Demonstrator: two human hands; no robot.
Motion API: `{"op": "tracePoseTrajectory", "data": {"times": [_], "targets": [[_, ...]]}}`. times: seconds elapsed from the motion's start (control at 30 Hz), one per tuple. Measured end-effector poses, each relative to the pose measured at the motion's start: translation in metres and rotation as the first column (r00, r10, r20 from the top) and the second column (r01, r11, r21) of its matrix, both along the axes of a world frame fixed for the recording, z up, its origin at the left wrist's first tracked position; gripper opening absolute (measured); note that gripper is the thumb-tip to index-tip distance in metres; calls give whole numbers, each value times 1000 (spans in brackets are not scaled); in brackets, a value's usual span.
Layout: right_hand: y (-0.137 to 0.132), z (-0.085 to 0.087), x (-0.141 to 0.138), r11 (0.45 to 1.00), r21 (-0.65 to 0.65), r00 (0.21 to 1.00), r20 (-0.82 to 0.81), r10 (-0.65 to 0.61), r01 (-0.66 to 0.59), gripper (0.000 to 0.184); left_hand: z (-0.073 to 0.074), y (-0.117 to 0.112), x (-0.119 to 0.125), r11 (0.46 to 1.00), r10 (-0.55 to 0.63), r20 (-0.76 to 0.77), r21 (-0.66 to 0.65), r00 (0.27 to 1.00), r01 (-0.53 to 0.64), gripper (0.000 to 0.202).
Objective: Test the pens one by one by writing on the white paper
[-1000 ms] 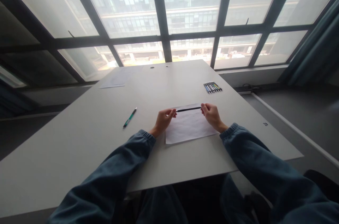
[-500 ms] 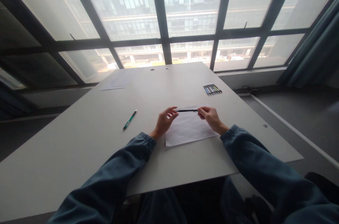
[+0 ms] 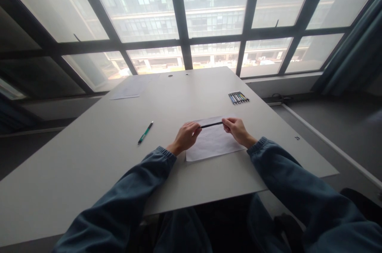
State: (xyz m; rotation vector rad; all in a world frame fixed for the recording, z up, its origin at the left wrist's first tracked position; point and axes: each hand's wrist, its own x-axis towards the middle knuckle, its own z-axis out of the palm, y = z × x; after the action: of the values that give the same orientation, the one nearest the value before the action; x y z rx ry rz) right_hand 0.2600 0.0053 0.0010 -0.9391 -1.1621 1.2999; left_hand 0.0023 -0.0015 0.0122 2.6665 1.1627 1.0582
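A slim black pen is stretched between my two hands, above a white sheet of paper. Its left end is pinched by my left hand, fingers closed. At the other end my right hand grips it between thumb and fingers. The pen tilts slightly, right end higher, and both of its tips are hidden by my fingers. To the left of my left hand, a green and black pen lies on the table.
The white table reaches to the windows. A row of several pens lies at the right, beyond my right hand. More paper is at the far left. Two small dark items, one of them round, are near the far edge.
My left hand's fingers have closed around the pen's left end; they were more spread before. The pen has tilted a little, and the whole view has shifted slightly.
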Motion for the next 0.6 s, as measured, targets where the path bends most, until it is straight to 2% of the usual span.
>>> {"op": "tracePoseTrajectory", "data": {"times": [0.17,0.33,0.43,0.5,0.6], "targets": [[1,-3,0,1000,26,1000,1,12,-12,38,-3,2,-1,998,-21,49,-50,999,24,36],[1,-4,-1,999,46,1000,9,11,-11,37,-9,5,-1,986,2,113,-168,994,18,51],[1,-3,-1,999,47,1000,1,-1,1,36,-10,6,-2,974,7,171,-223,985,31,46],[1,-3,-1,999,47,1000,1,-26,26,35,-10,7,-2,974,31,240,-225,970,25,37],[2,-3,0,997,50,998,2,-63,63,35,-9,6,0,989,38,303,-151,952,9,43]]}}
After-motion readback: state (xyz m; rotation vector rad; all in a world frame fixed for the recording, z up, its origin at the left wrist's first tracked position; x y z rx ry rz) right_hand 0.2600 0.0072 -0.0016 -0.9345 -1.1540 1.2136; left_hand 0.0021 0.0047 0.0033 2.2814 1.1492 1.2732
